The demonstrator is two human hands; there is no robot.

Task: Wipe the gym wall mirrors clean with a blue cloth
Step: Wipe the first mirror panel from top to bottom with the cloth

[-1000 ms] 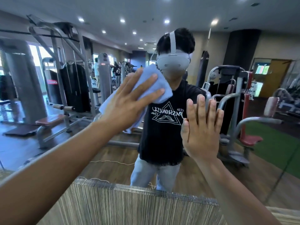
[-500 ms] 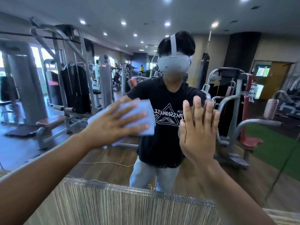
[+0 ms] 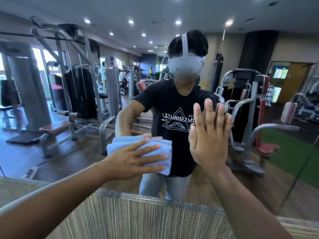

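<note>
The wall mirror [image 3: 69,161] fills the view and reflects the gym and a person in a black T-shirt with a headset. A folded blue cloth [image 3: 151,149] lies flat against the glass at mid height. My left hand [image 3: 133,161] presses it to the mirror with straight, spread fingers pointing right. To its right, my right hand [image 3: 210,135] rests flat on the glass, palm forward, fingers straight and pointing up. Both forearms reach in from the bottom of the view.
A ledge with a striped wood-grain top [image 3: 138,218] runs below the mirror, close to my arms. A vertical seam between mirror panels [image 3: 300,175] shows at the right. The weight machines, benches and green floor are only reflections.
My left hand has slid the blue cloth down the glass, from head height to waist height of the reflection. My right hand has stayed flat on the mirror in almost the same place.
</note>
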